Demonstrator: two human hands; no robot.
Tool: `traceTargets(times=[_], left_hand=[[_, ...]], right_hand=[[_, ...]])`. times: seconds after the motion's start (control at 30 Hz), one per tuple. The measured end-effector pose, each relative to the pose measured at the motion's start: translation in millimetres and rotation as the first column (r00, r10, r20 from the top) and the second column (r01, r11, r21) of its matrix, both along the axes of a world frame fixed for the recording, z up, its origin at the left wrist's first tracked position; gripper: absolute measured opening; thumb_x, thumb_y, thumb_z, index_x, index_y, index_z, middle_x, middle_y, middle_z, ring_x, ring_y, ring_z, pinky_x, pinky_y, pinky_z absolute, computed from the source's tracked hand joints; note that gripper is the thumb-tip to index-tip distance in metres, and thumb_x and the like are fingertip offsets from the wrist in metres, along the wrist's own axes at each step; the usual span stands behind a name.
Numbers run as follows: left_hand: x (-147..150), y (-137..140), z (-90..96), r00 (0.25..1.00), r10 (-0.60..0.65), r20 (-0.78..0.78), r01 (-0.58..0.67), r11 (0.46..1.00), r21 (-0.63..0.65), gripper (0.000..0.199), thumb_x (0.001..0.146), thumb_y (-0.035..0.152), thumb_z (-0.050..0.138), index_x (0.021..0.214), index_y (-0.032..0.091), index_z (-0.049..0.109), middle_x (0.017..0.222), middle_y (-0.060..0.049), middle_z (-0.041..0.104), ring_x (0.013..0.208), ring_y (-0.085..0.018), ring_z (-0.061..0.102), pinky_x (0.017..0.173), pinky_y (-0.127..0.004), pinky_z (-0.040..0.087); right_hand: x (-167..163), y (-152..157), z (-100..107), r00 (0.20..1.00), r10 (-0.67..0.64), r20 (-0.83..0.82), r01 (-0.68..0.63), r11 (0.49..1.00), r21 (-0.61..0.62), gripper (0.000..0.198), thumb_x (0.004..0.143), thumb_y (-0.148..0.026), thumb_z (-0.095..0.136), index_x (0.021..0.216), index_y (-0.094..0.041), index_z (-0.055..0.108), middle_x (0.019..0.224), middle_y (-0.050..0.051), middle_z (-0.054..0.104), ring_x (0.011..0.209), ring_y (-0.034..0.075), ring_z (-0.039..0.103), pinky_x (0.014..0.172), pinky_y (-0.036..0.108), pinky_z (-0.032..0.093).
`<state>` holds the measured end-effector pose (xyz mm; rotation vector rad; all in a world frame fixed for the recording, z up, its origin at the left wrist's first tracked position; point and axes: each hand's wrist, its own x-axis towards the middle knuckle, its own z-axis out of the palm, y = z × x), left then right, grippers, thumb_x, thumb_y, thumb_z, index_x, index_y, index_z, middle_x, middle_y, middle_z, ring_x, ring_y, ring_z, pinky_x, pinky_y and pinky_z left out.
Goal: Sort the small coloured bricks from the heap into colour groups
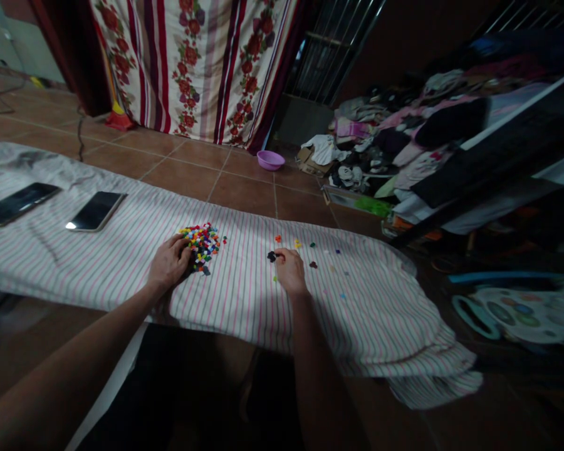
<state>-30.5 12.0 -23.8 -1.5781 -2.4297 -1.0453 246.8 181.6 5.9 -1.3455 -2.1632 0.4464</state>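
Note:
A heap of small multicoloured plastic pieces [207, 241], like tiny building bricks, lies on the striped cloth. My left hand [169, 260] rests at its left edge, fingers loosely bent and touching the pieces; the fingertips are partly hidden. To the right, my right hand [290, 269] is pinched at a small group of black pieces [271, 256], with a dark piece at its fingertips. Around it lie little groups sorted by colour: orange pieces [277, 238], yellow pieces [297, 243], a dark green group [313, 245], brown pieces [313, 265] and light blue pieces [343, 295].
The striped cloth [244, 300] covers a long, low surface. Two dark-screened devices, a phone [96, 211] and a larger tablet-like one [16, 203], lie at left. Beyond are a purple basin [271, 160] on the tiled floor, a floral curtain [192, 69] and piled clothes [395, 131].

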Motion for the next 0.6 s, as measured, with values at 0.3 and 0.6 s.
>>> traceTargets(times=[0.3,0.6], left_hand=[[0.5,-0.3,2.5,1.000,0.000,0.014,0.001,1.000,-0.030,0.047,0.091,0.041,0.031,0.111,0.014,0.065,0.128,-0.015,0.062,0.129,-0.027,0.051,0.114,-0.045,0.039],[-1.7,-0.9,-3.8,1.000,-0.008,0.003,0.008,1.000,-0.009,0.046,0.091,0.042,0.032,0.111,0.016,0.064,0.129,-0.013,0.061,0.129,-0.026,0.050,0.115,-0.043,0.037]], right_hand=[[-2.4,-1.0,-3.7,0.998,0.017,0.062,-0.012,0.997,-0.073,0.041,0.079,-0.001,0.044,0.104,-0.019,0.071,0.102,0.008,0.069,0.099,0.020,0.063,0.093,0.032,0.047],[-0.6,4.0,-13.3,1.000,0.029,0.010,-0.029,0.998,-0.053,0.039,0.078,-0.003,0.045,0.102,-0.019,0.070,0.101,0.008,0.071,0.098,0.019,0.064,0.093,0.033,0.049]])
